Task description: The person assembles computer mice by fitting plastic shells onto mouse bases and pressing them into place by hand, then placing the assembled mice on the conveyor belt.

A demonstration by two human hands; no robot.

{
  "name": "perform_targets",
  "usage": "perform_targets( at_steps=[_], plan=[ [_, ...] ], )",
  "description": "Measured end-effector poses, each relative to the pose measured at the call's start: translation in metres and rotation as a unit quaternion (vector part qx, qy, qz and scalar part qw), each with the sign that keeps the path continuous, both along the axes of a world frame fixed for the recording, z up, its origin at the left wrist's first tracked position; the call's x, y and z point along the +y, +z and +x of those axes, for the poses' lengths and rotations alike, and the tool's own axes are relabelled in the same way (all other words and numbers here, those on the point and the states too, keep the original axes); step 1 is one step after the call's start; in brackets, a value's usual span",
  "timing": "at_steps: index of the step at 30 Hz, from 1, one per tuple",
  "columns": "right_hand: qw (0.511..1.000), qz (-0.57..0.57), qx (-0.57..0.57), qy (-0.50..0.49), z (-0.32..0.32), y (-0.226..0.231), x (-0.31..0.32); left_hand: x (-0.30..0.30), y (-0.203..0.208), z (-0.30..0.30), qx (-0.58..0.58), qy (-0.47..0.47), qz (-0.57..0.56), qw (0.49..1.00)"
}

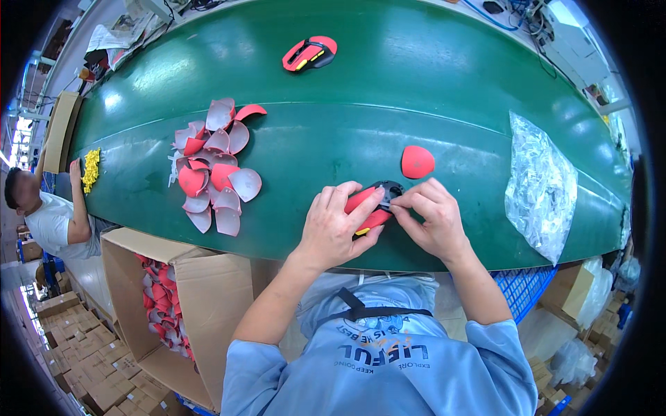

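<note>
A red and black computer mouse (374, 218) with a yellow side strip lies under my left hand (329, 230), whose fingers wrap round it near the table's front edge. Its black, uncovered end faces right. There the thumb and forefinger of my right hand (436, 220) come together in a pinch against the mouse; whatever is between the fingertips is too small to make out. Just beyond my right hand lies a single curved red shell cover (417, 162). Farther left is a loose heap of red shell covers (223, 175), many with their pale insides up.
Another red and black mouse (310, 54) rests at the back of the green table (361, 125). A clear plastic bag (540, 187) lies to the right. At lower left stands an open carton (215, 295) of red covers. A person (59, 215) sits far left beside yellow parts (91, 170).
</note>
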State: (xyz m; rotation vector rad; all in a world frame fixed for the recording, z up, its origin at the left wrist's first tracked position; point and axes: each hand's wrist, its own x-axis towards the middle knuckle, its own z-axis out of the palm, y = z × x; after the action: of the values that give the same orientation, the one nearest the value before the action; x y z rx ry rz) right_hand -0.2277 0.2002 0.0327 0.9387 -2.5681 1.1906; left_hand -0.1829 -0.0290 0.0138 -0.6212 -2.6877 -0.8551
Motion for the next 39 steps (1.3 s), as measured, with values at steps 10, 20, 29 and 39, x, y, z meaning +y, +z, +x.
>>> perform_targets(
  at_steps=[10,20,29,39],
  plan=[
    [0.998,-0.007,0.056,-0.032,0.013,-0.016,0.011,0.012,0.002,-0.014,0.042,-0.055,-0.01,0.998],
    [0.92,0.308,-0.102,0.218,0.029,0.015,0.002,-0.011,-0.011,0.001,0.132,-0.097,-0.06,0.985],
    [0.992,0.119,-0.027,-0.007,-0.033,0.007,0.064,-0.001,-0.006,-0.013,0.054,-0.017,-0.001,0.998],
    [0.994,0.082,-0.03,-0.065,-0.09,-0.007,0.03,-0.016,-0.008,0.017,0.01,0.026,0.029,0.999]
  ],
)
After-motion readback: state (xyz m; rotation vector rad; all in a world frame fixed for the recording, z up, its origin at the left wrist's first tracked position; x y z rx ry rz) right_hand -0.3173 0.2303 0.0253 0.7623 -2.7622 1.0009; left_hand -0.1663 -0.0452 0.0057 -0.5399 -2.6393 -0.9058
